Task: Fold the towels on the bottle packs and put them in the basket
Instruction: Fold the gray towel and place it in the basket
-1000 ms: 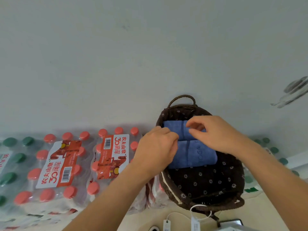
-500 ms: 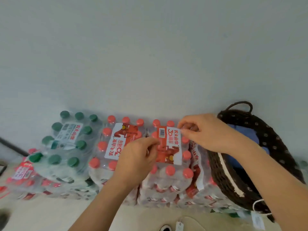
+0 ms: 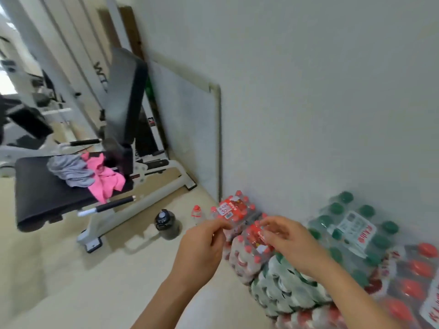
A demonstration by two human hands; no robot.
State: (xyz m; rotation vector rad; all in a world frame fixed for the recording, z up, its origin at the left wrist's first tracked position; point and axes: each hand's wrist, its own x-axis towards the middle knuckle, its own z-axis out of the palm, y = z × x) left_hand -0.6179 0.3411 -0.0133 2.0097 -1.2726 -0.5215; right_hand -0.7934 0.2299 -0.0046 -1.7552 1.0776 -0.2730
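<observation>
A grey towel [image 3: 69, 170] and a pink towel [image 3: 105, 178] lie crumpled together on a black padded bench [image 3: 40, 195] at the left. Shrink-wrapped bottle packs line the wall at the right: red-capped ones [image 3: 237, 207] and a green-capped one [image 3: 351, 224]. My left hand [image 3: 202, 248] and my right hand [image 3: 289, 243] hover in mid-air over the near red-capped packs, fingers loosely curled, holding nothing. No towel lies on the packs in view. The basket is out of view.
A dark drinking jug [image 3: 167, 224] and a single small bottle [image 3: 197, 213] stand on the floor between the bench and the packs. A framed white board [image 3: 187, 129] leans against the wall. Gym equipment fills the far left.
My view has swung far to the left, from the basket with the blue towel to the bench with the towels. Both hands left the basket and stayed empty.
</observation>
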